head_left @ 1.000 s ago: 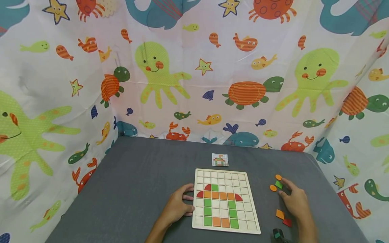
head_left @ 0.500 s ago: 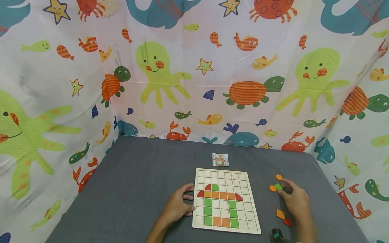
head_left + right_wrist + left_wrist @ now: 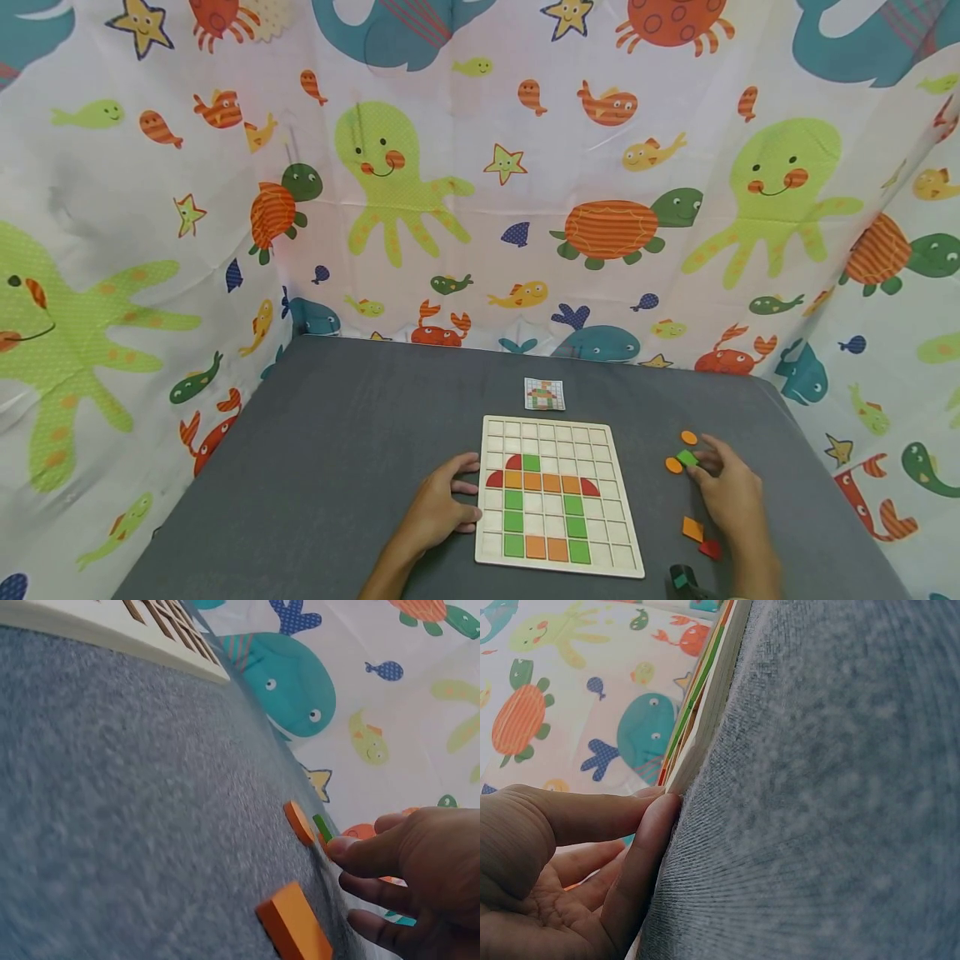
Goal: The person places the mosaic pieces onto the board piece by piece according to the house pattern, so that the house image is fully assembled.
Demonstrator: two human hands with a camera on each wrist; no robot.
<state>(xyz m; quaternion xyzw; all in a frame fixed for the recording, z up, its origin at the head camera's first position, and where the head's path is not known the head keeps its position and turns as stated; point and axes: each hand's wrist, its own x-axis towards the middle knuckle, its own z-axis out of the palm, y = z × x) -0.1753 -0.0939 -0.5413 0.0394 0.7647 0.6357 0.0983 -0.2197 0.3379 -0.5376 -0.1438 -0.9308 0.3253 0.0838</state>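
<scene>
A pale wooden grid board (image 3: 558, 433) lies on the table, with green, orange and red tiles set in some of its squares. My left hand (image 3: 441, 504) is at the board's left edge; in the left wrist view the thumb and a finger (image 3: 641, 859) pinch that edge. To the right of the board, my right hand (image 3: 727, 483) pinches a small green square tile (image 3: 686, 457) between thumb and fingertips. In the right wrist view the green tile (image 3: 322, 826) stands tilted at the thumb tip. Orange round tiles (image 3: 674, 466) lie beside it.
A small printed pattern card (image 3: 543, 394) lies behind the board. An orange square tile (image 3: 692, 529) and a red tile (image 3: 709, 549) rest near the right wrist. A dark object (image 3: 684, 577) stands at the front edge. A sea-animal curtain (image 3: 450, 200) closes off the back and sides.
The green tile has shifted slightly beside the orange discs, and my right fingers have come up to it. My left hand and the board have stayed in place.
</scene>
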